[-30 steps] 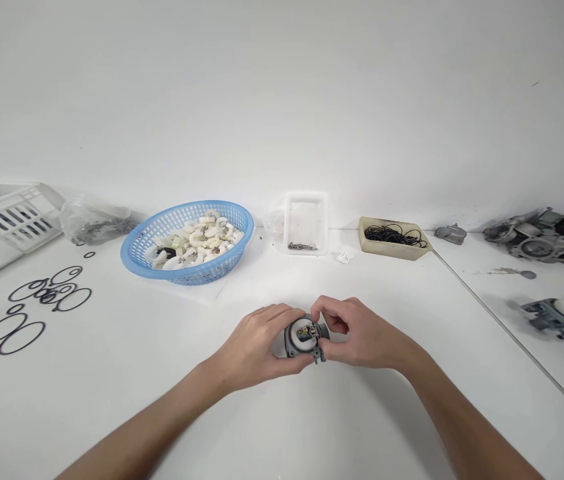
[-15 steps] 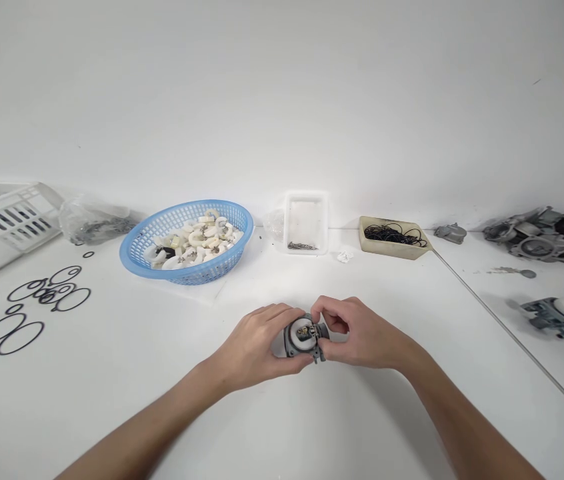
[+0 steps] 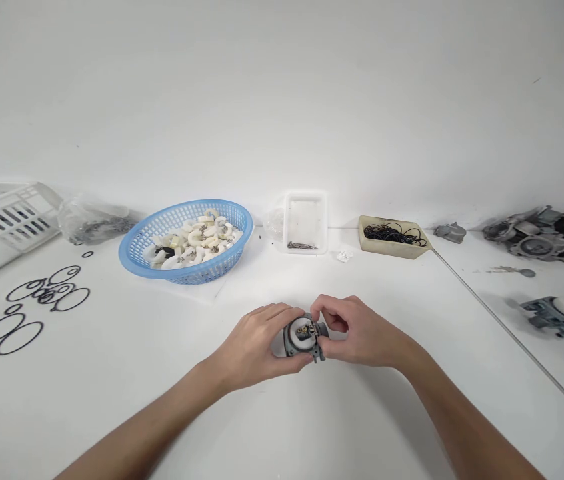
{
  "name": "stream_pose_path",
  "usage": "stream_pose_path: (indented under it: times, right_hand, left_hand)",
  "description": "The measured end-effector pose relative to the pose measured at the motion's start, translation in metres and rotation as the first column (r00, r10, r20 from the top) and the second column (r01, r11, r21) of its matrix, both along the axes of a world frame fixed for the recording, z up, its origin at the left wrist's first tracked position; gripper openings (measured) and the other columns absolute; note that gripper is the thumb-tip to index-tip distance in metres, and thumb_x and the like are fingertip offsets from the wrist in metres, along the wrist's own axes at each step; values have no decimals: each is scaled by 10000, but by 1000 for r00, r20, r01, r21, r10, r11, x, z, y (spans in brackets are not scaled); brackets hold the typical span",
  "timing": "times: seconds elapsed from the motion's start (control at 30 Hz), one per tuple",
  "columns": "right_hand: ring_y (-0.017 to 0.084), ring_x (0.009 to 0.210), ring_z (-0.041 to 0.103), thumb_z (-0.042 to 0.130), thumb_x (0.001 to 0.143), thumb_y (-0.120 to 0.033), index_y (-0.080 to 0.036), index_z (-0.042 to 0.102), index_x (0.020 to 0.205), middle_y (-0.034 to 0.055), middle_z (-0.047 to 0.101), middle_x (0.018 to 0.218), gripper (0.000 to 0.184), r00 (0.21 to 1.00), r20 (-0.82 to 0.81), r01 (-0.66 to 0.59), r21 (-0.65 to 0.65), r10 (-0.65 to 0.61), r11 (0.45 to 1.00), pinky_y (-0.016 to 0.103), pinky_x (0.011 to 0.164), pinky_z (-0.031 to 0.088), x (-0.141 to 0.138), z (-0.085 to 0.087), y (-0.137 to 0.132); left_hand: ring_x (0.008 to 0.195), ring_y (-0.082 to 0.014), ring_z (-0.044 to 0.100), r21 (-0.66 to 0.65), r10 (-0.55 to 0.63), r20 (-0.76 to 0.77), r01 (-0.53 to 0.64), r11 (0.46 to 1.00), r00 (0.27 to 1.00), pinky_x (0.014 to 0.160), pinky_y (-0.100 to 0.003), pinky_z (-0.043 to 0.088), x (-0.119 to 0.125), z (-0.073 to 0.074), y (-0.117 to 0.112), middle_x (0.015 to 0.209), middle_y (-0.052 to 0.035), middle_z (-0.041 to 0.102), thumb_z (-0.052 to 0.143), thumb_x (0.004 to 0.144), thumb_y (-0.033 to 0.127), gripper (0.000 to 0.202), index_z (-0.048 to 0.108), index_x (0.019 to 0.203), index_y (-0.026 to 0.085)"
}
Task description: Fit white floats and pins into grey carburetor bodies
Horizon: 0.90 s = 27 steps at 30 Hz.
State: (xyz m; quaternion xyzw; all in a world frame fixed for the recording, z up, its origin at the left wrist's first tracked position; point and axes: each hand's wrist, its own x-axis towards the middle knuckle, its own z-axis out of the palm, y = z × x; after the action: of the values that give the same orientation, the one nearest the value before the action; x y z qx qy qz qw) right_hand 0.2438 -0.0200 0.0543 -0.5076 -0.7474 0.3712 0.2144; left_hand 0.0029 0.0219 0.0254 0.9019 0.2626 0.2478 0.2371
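Note:
A small grey metal carburetor (image 3: 292, 348) with a white ring-shaped float (image 3: 299, 342) seated in its open face lies between my hands, low over the table. My left hand (image 3: 261, 343) is closed around its left side, thumb along the near edge and fingers along the far edge. From the right, my right hand (image 3: 355, 331) has thumb and index finger on either side of the float's hinge end, gripping the carburetor there. Brass parts show in the middle of the float. Whether a small pin sits between the right fingertips is too small to tell.
Behind stand a blue basket (image 3: 137, 265) of white floats, a white tray (image 3: 305, 198) with small metal pins and a yellowish box (image 3: 392, 248) of black rings. Black rubber rings (image 3: 17, 337) lie at left. Another carburetor (image 3: 562, 319) and a metal parts pile (image 3: 542, 243) are at right.
Hardly anything differs. My right hand has shifted very slightly at the hinge end of the float; my left hand keeps the same hold on the carburetor.

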Motion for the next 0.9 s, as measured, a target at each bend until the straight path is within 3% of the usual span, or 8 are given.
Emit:
stream_pose_path:
  times: [0.9]
  right_hand:
    - [119, 602, 289, 642, 813, -170, -263, 544, 923, -85, 299, 651, 174, 1000, -13, -5, -12, 5, 1000, 250, 544, 251, 1, 0, 1]
  left_hand:
    - [898, -225, 675, 3, 4, -14, -4, 1000, 1000, 785, -346, 537, 1, 2, 1, 1042, -31, 728, 787, 867, 352, 369, 631, 1180, 234]
